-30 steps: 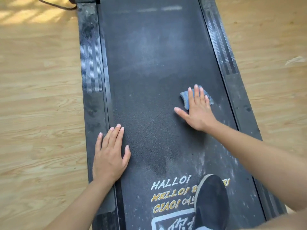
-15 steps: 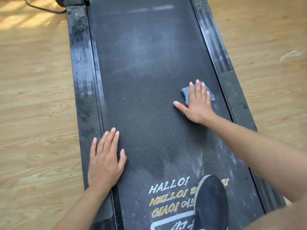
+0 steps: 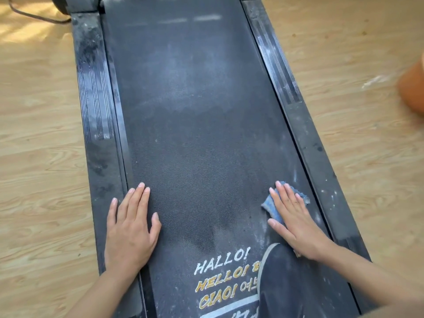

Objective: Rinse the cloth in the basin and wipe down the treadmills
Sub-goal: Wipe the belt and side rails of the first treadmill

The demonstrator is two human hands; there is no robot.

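My right hand (image 3: 296,223) lies flat, fingers spread, pressing the blue cloth (image 3: 273,207) onto the treadmill belt (image 3: 195,134); it has pulled back toward me along the right edge since a second ago, so that strip looks wiped. Left of it, across the belt, my left hand (image 3: 130,228) stays open and empty, bracing. Beyond the cloth, the pale dusty patch remains, likely my next stroke.

Light wood-grain floor (image 3: 41,157), black treadmill (image 3: 197,111) lying on it from near to far, dusty side rails left and right, dark cable (image 3: 34,16) on the floor far left, blurred orange object (image 3: 413,86) at the right edge
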